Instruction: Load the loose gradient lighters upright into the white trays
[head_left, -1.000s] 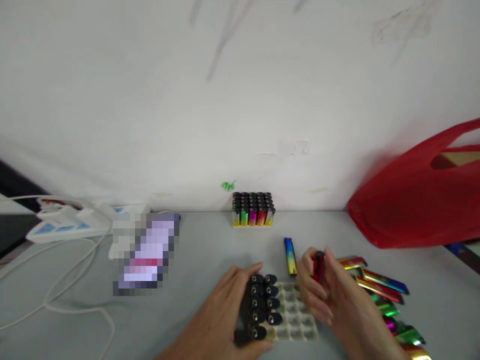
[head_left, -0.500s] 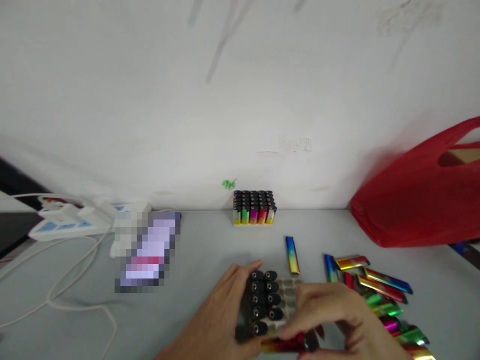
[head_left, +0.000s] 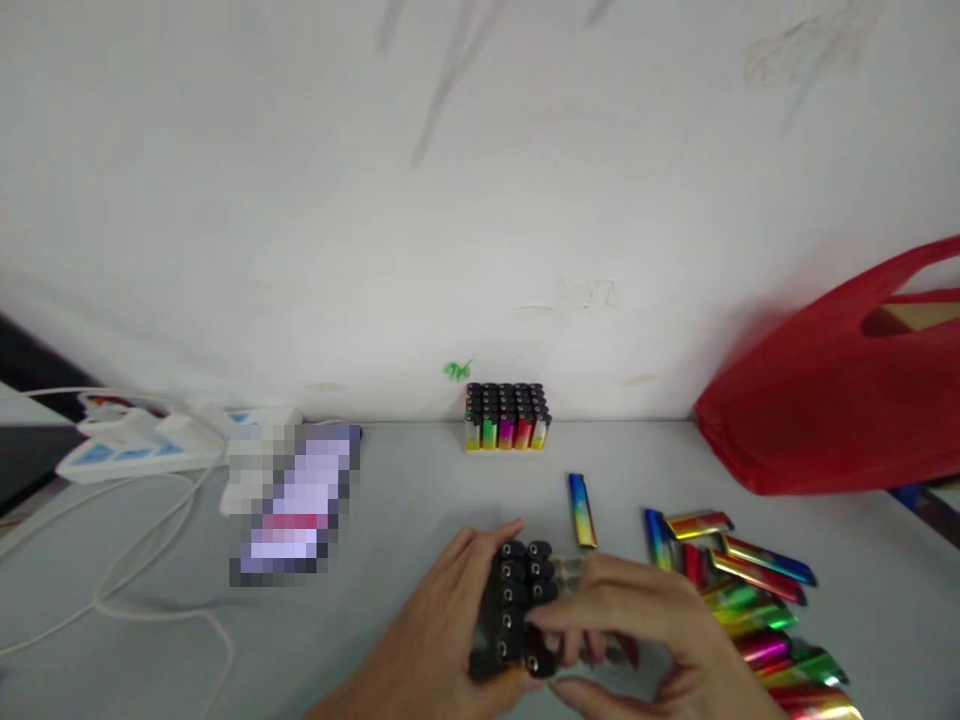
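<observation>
My left hand [head_left: 442, 620] grips a tray of lighters [head_left: 511, 595] from its left side, thumb near the bottom corner. Black lighter tops stand in two columns in the tray, and to their right some clear slots [head_left: 571, 572] show, partly covered. My right hand [head_left: 637, 620] bends over the tray's near right side. Its thumb and fingers close around a lighter [head_left: 540, 662], black top up, at the near end of the second column; the lighter's body is hidden.
A full block of lighters [head_left: 507, 418] stands by the wall. One lighter sleeve [head_left: 581, 510] lies alone, and several shiny sleeves [head_left: 757, 575] are piled at right. A red bag [head_left: 832, 400] leans behind them. At left are a blurred phone [head_left: 300, 500], a power strip [head_left: 142, 450] and white cables.
The red-gold lighter that lay sideways in my right hand is now upright at the near end of the tray's second column. My right hand has moved left over the tray.
</observation>
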